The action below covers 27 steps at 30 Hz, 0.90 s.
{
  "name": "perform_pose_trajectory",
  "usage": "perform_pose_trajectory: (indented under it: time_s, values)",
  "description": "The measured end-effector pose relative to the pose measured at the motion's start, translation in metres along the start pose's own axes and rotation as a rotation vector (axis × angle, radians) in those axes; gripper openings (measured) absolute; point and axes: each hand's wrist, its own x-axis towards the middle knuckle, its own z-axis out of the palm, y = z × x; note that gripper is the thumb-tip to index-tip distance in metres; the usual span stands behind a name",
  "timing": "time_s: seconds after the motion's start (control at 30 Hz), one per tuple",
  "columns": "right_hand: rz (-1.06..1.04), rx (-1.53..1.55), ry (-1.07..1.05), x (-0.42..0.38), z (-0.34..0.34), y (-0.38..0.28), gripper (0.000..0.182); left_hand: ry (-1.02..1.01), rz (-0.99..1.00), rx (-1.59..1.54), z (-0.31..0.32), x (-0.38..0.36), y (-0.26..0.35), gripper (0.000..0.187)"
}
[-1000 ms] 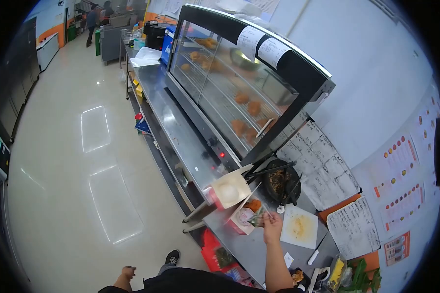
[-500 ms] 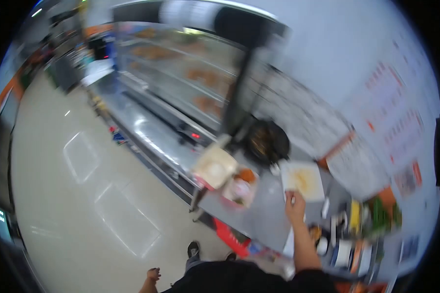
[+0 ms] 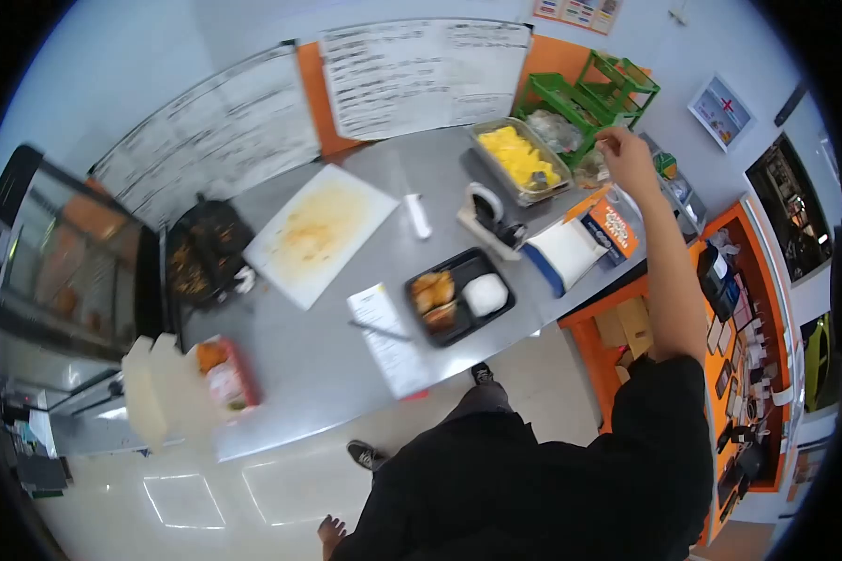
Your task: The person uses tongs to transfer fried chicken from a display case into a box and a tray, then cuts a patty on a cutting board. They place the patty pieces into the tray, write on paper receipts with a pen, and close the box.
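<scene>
My right hand (image 3: 631,161) is stretched out over the back right of the counter, above a clear bag or tub (image 3: 591,172) beside the green rack (image 3: 571,105). Its fingers are bent downward and look apart, with nothing visible in them. My left hand (image 3: 331,531) hangs low at my side, fingers apart and holding nothing. In front of me a black tray (image 3: 460,329) holds browned fried pieces (image 3: 434,301) and a mound of white rice (image 3: 486,294). A paper slip (image 3: 384,338) with a dark pen on it lies left of the tray.
A stained white cutting board (image 3: 320,236) and a black pan (image 3: 206,251) sit at the left. An open food box (image 3: 226,376) stands near the front edge. Yellow food fills a clear tub (image 3: 524,161). A sauce packet (image 3: 612,226) and a white-handled tool (image 3: 417,217) lie nearby.
The view has swung right, from the display cabinet to the counter. My right hand has moved from beside the cutting board to the green rack. My left hand still hangs low.
</scene>
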Motion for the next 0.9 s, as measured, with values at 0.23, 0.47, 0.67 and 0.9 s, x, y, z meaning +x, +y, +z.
perform_pose_trajectory:
  time_s: [0.23, 0.47, 0.67, 0.9]
  values:
    - [0.081, -0.044, -0.094, 0.133, 0.048, 0.263, 0.022, -0.038, 0.085, 0.209, 0.207, -0.074, -0.015, 0.043]
    - [0.09, -0.117, -0.136, 0.189, 0.069, 0.356, 0.018, -0.101, 0.345, 0.873, 0.312, -0.132, -0.031, 0.042]
    - [-0.145, 0.157, -0.116, 0.185, 0.135, 0.424, 0.023, -0.068, 0.353, 0.946, 0.332, -0.158, -0.014, 0.041]
    - [-0.238, 0.109, -0.34, 0.209, 0.186, 0.471, 0.017, -0.067, 0.382, 1.015, 0.361, -0.175, -0.006, 0.04]
